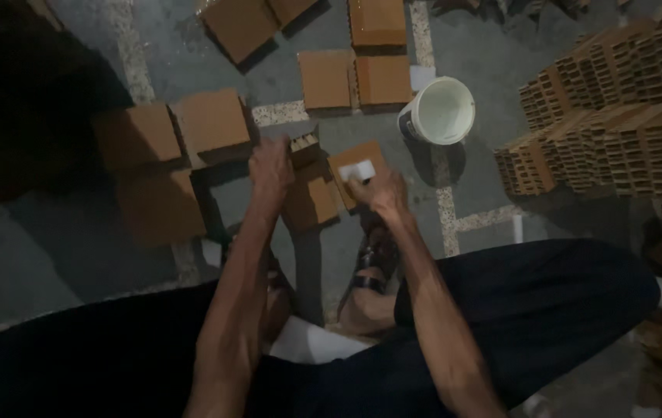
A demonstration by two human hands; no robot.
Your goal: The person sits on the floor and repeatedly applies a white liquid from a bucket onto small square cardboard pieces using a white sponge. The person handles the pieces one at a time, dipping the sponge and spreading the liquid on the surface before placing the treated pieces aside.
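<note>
Terracotta block [311,197] gripped under left hand [270,166], one white pad [357,172] pinched by right hand [377,192] fingers, one white bucket [439,111] beside, eight blocks laid on floor [52,255].

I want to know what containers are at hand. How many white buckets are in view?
1. The white bucket stands on the floor beyond the right hand, left of the brick stack. Others may be out of frame.

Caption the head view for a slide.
Seated person's left hand steadies a brown block; right hand presses a white pad on another.
</note>
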